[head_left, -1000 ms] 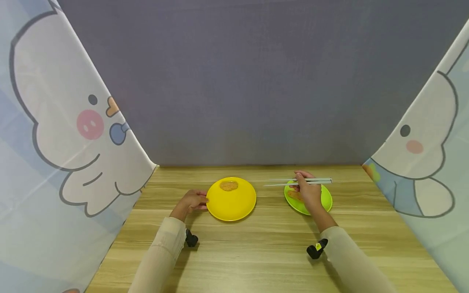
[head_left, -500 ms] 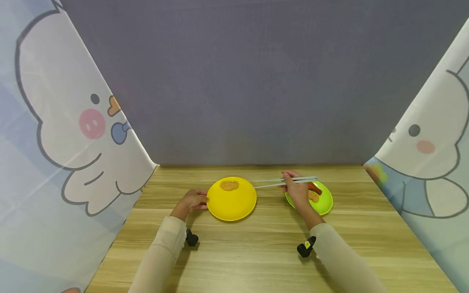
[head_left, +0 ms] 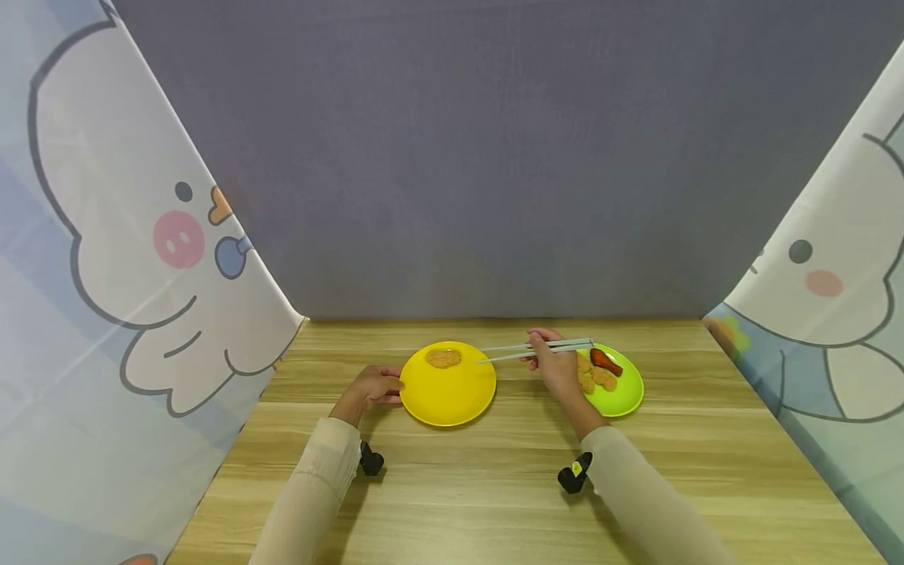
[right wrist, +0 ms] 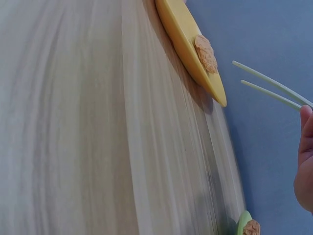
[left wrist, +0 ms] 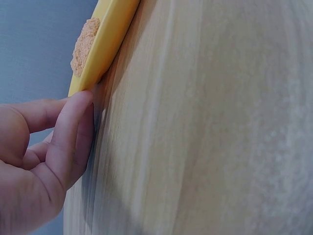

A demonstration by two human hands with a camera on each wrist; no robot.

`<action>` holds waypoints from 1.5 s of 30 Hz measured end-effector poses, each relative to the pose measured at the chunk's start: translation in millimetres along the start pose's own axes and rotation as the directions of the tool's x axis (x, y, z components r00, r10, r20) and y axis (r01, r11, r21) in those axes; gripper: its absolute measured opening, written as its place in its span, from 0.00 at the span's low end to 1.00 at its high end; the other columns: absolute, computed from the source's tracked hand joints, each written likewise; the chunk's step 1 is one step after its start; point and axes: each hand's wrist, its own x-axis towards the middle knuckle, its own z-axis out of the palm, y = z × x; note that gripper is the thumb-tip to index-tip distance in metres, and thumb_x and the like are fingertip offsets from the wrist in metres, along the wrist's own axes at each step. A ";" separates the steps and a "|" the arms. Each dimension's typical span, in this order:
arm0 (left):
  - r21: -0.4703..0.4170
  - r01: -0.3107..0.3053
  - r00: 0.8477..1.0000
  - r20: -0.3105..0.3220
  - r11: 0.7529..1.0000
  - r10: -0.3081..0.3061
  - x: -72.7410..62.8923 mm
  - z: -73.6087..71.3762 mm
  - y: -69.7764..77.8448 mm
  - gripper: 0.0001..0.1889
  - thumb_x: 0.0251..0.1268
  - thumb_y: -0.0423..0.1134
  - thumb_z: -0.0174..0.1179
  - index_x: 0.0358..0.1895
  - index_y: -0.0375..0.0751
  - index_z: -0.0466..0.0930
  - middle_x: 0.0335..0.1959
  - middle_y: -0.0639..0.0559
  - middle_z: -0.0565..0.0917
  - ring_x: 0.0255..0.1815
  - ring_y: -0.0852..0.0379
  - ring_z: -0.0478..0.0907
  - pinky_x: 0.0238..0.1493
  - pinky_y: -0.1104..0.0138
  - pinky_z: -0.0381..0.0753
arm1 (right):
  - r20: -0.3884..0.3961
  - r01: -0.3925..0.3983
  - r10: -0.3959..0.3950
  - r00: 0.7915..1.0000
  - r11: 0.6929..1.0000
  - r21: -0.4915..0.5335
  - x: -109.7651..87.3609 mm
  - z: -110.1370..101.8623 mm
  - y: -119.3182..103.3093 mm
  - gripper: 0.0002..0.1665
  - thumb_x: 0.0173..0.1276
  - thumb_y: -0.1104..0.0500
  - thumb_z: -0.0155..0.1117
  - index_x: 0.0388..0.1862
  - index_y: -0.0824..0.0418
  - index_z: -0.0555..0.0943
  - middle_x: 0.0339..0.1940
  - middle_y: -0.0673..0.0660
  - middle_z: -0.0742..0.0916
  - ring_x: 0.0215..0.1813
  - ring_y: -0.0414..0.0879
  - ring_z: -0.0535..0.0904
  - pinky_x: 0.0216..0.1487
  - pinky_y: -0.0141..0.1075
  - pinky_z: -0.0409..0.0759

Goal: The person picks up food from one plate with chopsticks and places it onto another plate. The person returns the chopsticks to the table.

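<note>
A yellow plate (head_left: 448,396) bears one breaded nugget (head_left: 443,359) near its far rim. My left hand (head_left: 370,386) pinches the plate's left rim, thumb and fingertips meeting at the edge in the left wrist view. My right hand (head_left: 555,367) grips a pair of pale chopsticks (right wrist: 269,81) between the two plates. Their tips are slightly apart with nothing between them, pointing left over the yellow plate's right side. On the green plate (head_left: 628,399) lie a reddish drumstick (head_left: 606,361) and several nuggets (head_left: 604,378), partly hidden by my right hand.
The plates stand side by side on a wood-grain table (head_left: 466,479). A grey backdrop (head_left: 494,196) rises behind it, with cartoon-printed curtains (head_left: 113,259) on both sides. Each wrist wears a small black camera (head_left: 575,475).
My right hand has moved left with the chopsticks, from over the green plate toward the yellow one, uncovering the drumstick and nuggets. My left hand has stayed at the yellow rim.
</note>
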 end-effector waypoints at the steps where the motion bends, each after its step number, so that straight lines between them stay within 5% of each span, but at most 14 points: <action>1: -0.001 0.003 1.000 -0.002 1.000 -0.003 0.0 0.0 0.3 0.20 0.68 0.24 0.61 0.62 0.26 0.75 0.46 0.39 0.84 0.36 0.55 0.85 0.41 0.64 0.92 | 0.002 0.001 -0.001 1.000 1.000 0.002 0.1 1.1 0.3 0.17 0.77 0.59 0.61 0.54 0.73 0.82 0.27 0.41 0.87 0.22 0.37 0.84 0.19 0.25 0.80; 13: -0.009 0.014 1.000 0.002 1.000 -0.014 0.6 -0.9 -0.1 0.19 0.68 0.25 0.60 0.61 0.26 0.75 0.45 0.40 0.83 0.36 0.54 0.85 0.40 0.64 0.92 | 0.048 -0.011 0.008 0.999 0.998 0.059 -2.0 14.4 -0.6 0.18 0.77 0.65 0.58 0.57 0.80 0.78 0.26 0.41 0.86 0.23 0.41 0.86 0.19 0.27 0.81; 20: -0.007 0.007 1.000 0.006 1.000 -0.007 0.0 -0.5 0.8 0.20 0.68 0.24 0.61 0.61 0.25 0.74 0.44 0.41 0.83 0.34 0.55 0.85 0.40 0.63 0.92 | 0.022 0.034 -0.034 0.999 0.999 0.003 0.1 25.6 13.1 0.18 0.77 0.61 0.61 0.56 0.75 0.81 0.27 0.42 0.86 0.23 0.37 0.85 0.19 0.24 0.79; 24: -0.009 -0.001 1.000 0.007 1.000 0.001 0.3 -0.1 0.5 0.19 0.67 0.23 0.61 0.61 0.24 0.75 0.44 0.40 0.84 0.34 0.56 0.85 0.40 0.63 0.92 | 0.026 0.063 -0.062 0.998 0.997 -0.053 -0.5 31.5 17.6 0.16 0.77 0.60 0.62 0.54 0.72 0.84 0.28 0.44 0.86 0.25 0.45 0.87 0.19 0.25 0.80; 30: -0.015 0.003 1.000 0.004 1.000 -0.003 0.6 -0.7 -0.2 0.19 0.68 0.23 0.60 0.61 0.25 0.75 0.44 0.41 0.84 0.34 0.56 0.85 0.40 0.63 0.92 | 0.061 0.059 -0.051 0.997 0.988 -0.141 -3.9 38.7 15.1 0.15 0.77 0.57 0.62 0.54 0.66 0.85 0.32 0.60 0.88 0.31 0.65 0.86 0.20 0.29 0.82; 33: -0.015 0.004 1.000 0.002 1.000 -0.004 0.2 -0.6 0.4 0.19 0.68 0.23 0.60 0.61 0.25 0.75 0.44 0.41 0.84 0.34 0.56 0.85 0.40 0.63 0.92 | 0.072 0.058 -0.046 0.996 0.985 -0.165 -5.9 41.8 12.0 0.14 0.77 0.57 0.62 0.53 0.65 0.86 0.34 0.67 0.88 0.30 0.64 0.86 0.20 0.28 0.81; 39: -0.021 0.003 1.000 0.001 1.000 -0.003 -0.8 0.2 1.9 0.19 0.67 0.22 0.60 0.61 0.24 0.75 0.42 0.41 0.84 0.33 0.56 0.85 0.39 0.63 0.93 | 0.079 0.105 -0.093 0.993 0.979 -0.174 -5.5 48.8 14.5 0.14 0.76 0.57 0.63 0.51 0.65 0.87 0.34 0.66 0.88 0.27 0.54 0.87 0.21 0.36 0.85; 45: -0.018 0.007 1.000 0.002 1.000 -0.007 -1.3 0.6 2.4 0.19 0.67 0.23 0.60 0.61 0.25 0.75 0.43 0.41 0.84 0.34 0.56 0.85 0.40 0.63 0.92 | 0.109 0.148 -0.131 0.985 0.975 -0.165 -4.3 55.4 15.6 0.14 0.77 0.58 0.62 0.51 0.67 0.87 0.38 0.76 0.86 0.28 0.58 0.86 0.23 0.45 0.87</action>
